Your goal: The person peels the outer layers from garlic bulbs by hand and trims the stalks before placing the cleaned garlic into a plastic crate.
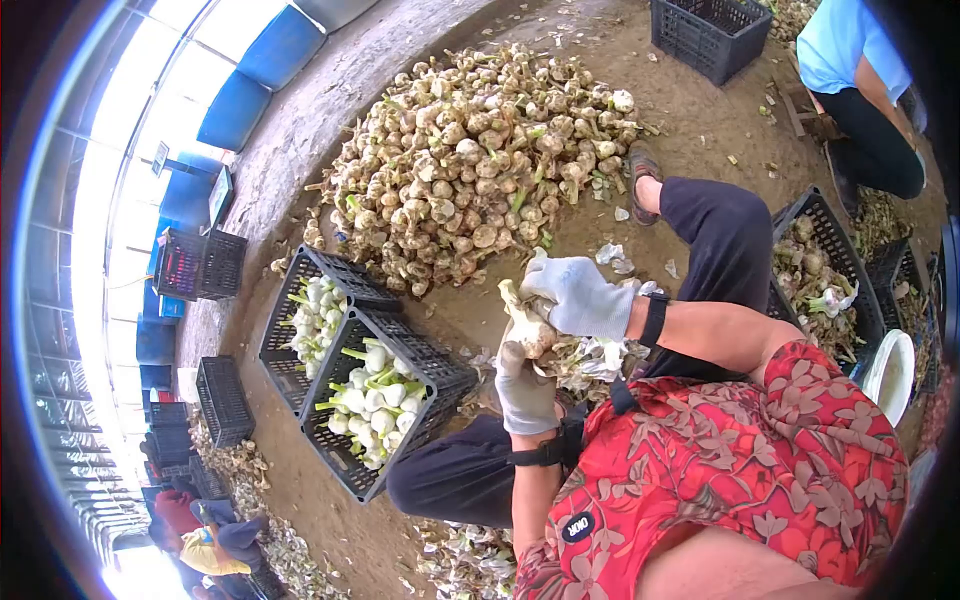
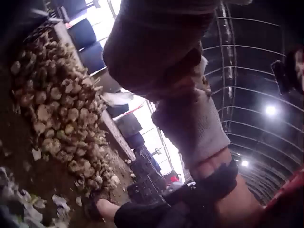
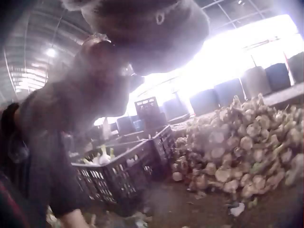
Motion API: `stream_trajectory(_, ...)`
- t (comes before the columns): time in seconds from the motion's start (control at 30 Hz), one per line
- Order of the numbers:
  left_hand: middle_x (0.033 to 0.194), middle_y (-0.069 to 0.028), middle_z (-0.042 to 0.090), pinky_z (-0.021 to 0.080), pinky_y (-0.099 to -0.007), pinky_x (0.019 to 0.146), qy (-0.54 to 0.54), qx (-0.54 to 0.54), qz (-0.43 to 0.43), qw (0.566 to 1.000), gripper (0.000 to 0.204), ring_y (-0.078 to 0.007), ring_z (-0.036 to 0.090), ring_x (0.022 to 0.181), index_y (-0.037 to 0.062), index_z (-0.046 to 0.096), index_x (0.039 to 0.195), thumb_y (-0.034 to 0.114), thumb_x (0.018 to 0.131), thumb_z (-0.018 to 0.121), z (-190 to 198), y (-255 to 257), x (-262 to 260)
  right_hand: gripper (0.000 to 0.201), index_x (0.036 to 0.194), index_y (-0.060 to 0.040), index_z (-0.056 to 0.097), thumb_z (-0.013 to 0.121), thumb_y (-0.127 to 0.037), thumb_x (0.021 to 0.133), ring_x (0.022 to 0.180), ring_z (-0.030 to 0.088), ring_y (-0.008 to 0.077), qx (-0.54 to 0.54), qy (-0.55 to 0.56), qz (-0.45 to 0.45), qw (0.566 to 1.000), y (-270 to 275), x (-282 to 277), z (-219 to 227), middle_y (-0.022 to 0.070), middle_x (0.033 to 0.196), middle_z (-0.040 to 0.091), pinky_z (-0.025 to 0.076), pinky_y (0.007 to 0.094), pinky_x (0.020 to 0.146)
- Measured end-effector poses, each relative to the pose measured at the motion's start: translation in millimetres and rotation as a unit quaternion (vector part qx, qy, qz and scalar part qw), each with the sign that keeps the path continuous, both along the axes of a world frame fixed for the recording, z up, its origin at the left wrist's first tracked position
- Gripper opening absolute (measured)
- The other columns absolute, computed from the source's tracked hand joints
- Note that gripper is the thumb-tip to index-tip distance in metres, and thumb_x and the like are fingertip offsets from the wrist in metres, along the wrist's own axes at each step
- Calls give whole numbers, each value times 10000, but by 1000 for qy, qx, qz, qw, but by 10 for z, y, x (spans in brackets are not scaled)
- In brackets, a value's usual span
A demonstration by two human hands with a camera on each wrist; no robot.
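Dirt floor [image 1: 700, 130] spreads under a long arched shed, and on it a big heap of unpeeled garlic [image 1: 470, 160] lies just past the seated person's knees, within reach of both arms. Between the knees, the left hand [image 1: 525, 385] in a grey glove holds a garlic bulb [image 1: 527, 330] from below, fingers curled round it, while the right hand [image 1: 580, 295], also gloved, closes over the top of the same bulb with fingers curled on its skin and stem end. The bulb sits low over the lap, so loose husk falls onto the pale peelings [image 1: 600, 355] piled there and on the ground beside the legs. In both wrist views the gloves fill the frame too closely and too blurred to show more of the grip.

Two black crates [image 1: 400, 345] stand side by side at the person's left, touching each other, between the heap and the left leg; both hold clean white bulbs with green stalk stubs [image 1: 375, 395], and the nearer one looks fuller. Another black crate [image 1: 835, 250] stands at the right knee with brownish, rough bulbs and scraps in it. An empty-looking crate [image 1: 705, 35] stands beyond the heap, near a second person in a blue top [image 1: 840, 40]. More crates [image 1: 200, 265] stand along the shed wall.
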State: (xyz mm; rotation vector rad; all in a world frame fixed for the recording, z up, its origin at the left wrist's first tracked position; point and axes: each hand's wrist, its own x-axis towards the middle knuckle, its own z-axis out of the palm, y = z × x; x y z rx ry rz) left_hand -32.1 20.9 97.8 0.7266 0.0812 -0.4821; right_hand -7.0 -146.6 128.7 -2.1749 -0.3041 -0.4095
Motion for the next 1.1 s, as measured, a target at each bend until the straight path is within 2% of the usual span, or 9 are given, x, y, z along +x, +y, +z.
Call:
stream_trajectory(0.07, 986, -86, 630, 503, -296, 725, -12, -1, 6, 1000, 466, -169, 603, 876, -14, 570, 1137, 348, 858, 663, -7, -14, -4, 172, 867, -87, 662, 668, -141, 704, 785, 640, 307, -40, -43, -17, 998, -13, 17, -99, 110, 865, 628, 504, 410, 669)
stream_trajectory(0.23, 1002, -116, 589, 457, -273, 639, -89, 17, -15, 996, 964, -172, 570, 787, -32, 314, 1437, 456, 724, 740, 355, 20, -117, 230, 890, -68, 671, 614, -287, 848, 810, 656, 298, -120, 149, -201, 961, -562, 357, -676, 134, 916, 632, 518, 426, 686)
stream_trajectory(0.3, 1029, -128, 603, 466, -289, 629, -47, 14, 11, 999, 1006, -191, 589, 808, -13, 305, 1450, 488, 704, 758, 337, 162, -119, 342, 968, -55, 670, 582, -375, 887, 833, 657, 336, -323, 237, -76, 913, -730, 269, -679, 158, 966, 627, 522, 437, 721)
stream_trajectory(0.37, 1037, -123, 608, 476, -291, 636, -43, 17, -2, 999, 1005, -200, 597, 828, -12, 316, 1445, 522, 710, 745, 205, 336, -90, 409, 1159, -34, 603, 655, -297, 851, 958, 633, 377, -282, 258, 18, 924, -648, 182, -596, 211, 1089, 606, 513, 448, 812)
stream_trajectory(0.47, 1075, -115, 611, 487, -293, 645, -19, 20, 9, 1000, 984, -200, 604, 851, -6, 342, 1437, 566, 727, 712, 59, 412, -20, 453, 1244, -39, 572, 680, -232, 850, 1021, 625, 295, 55, 197, 173, 964, -398, 132, -188, 173, 1154, 624, 494, 398, 863)
stream_trajectory(0.57, 1088, -111, 622, 501, -302, 661, 2, 36, -10, 999, 840, -202, 610, 847, 3, 415, 1380, 621, 832, 569, 10, 406, 11, 504, 1244, -27, 571, 708, -302, 844, 1103, 569, 213, 193, 282, 281, 897, -158, 86, 164, 136, 1204, 587, 452, 339, 938)
stream_trajectory(0.7, 1040, -119, 640, 532, -354, 715, 85, 21, -27, 996, 779, -250, 638, 845, 9, 542, 1219, 701, 896, 389, 131, 203, 148, 375, 1121, 10, 642, 743, -208, 833, 950, 600, 110, 393, 353, 217, 821, 77, 94, -24, 62, 1041, 677, 473, 268, 850)
stream_trajectory(0.8, 1057, -93, 620, 517, -335, 698, -28, 186, 0, 982, 762, -208, 623, 846, 69, 514, 1265, 719, 889, 381, 47, 154, 92, 357, 1110, 21, 644, 731, -204, 848, 916, 603, 96, 444, 341, 126, 819, 159, 77, -237, 50, 1005, 682, 479, 257, 830)
stream_trajectory(1.1, 1204, -107, 485, 466, -308, 871, -235, 344, 161, 895, 845, -192, 520, 1040, 50, 243, 1447, 538, 872, 626, 81, -141, -89, 326, 1053, -30, 682, 690, -311, 887, 823, 577, 69, 496, 353, 63, 791, 280, -63, -145, 4, 899, 671, 477, 246, 697)
